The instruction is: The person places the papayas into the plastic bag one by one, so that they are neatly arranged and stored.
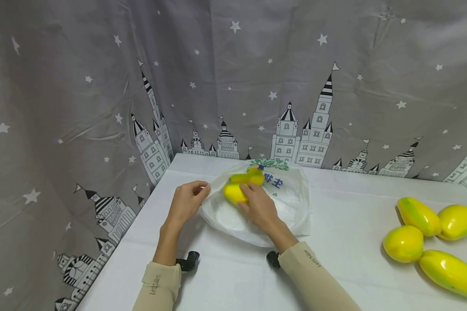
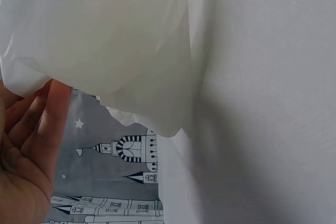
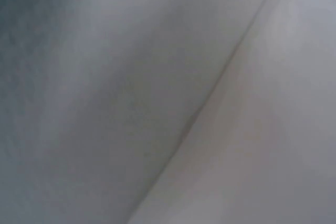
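At left in the head view, the left hand (image 1: 187, 201) is pinching in its grip the rim of a white plastic bag (image 1: 300, 203); only the left wrist view is showing its fingers (image 2: 55, 114) under the film, near the desk (image 2: 181, 192) edge and castle-print curtain (image 2: 100, 124). At centre, the right hand's (image 1: 258, 205) grip is clasping a yellow fruit (image 1: 232, 194) inside the bag; the right wrist view is showing only blurred pale surfaces. Blue characters (image 1: 272, 181) are standing there, hard to read; the right sleeve (image 1: 311, 272) is bearing "Lets…". At right, open desk is separating the bag from four yellow fruits (image 1: 403, 244)
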`<state>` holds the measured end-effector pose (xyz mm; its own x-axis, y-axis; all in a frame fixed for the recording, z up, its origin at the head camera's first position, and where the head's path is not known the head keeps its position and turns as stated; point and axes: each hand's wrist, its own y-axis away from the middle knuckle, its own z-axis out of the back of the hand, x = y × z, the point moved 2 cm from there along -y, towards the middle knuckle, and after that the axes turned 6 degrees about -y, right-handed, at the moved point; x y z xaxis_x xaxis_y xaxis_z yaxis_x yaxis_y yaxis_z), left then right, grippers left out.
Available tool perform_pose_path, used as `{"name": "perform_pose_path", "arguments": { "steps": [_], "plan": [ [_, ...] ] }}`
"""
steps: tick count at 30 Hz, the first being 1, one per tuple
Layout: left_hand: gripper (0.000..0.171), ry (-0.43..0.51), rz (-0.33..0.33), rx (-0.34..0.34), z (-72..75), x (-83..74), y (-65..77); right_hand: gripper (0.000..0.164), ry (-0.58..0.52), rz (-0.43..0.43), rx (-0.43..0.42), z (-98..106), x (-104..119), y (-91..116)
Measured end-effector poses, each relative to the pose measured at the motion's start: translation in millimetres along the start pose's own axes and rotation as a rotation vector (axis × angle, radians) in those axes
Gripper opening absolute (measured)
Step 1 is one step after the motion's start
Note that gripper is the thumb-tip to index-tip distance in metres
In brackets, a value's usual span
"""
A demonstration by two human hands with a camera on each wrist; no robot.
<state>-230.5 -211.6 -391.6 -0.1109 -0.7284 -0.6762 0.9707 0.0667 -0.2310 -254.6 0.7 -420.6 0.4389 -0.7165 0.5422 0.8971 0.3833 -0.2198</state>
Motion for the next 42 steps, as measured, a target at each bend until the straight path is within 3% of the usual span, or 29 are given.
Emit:
{"name": "perform_pose_path", "arguments": {
  "steps": [20, 26, 35, 42],
  "plan": [
    [0.027, 0.013, -0.008, 0.000, -0.8, 0.7, 0.3, 0.053, -0.037, -0.020, 0.000, 0.1, 2.9, 0.7],
    [0.028, 0.004, 0.004, 0.000, 0.0, 0.7, 0.2, 0.053, 0.017, 0.045, -0.007, -1.1, 6.0, -0.9],
    [0.028, 0.006, 0.005, 0.000, 0.0, 1.1, -0.2, 0.056, 0.046, 0.024, -0.024, 0.0, 6.5, -2.2],
    [0.026, 0.031, -0.007, -0.008, 0.6, -0.7, 0.5, 0.065, -0.024, 0.006, -0.027, 5.1, 5.9, 1.3]
  ]
}}
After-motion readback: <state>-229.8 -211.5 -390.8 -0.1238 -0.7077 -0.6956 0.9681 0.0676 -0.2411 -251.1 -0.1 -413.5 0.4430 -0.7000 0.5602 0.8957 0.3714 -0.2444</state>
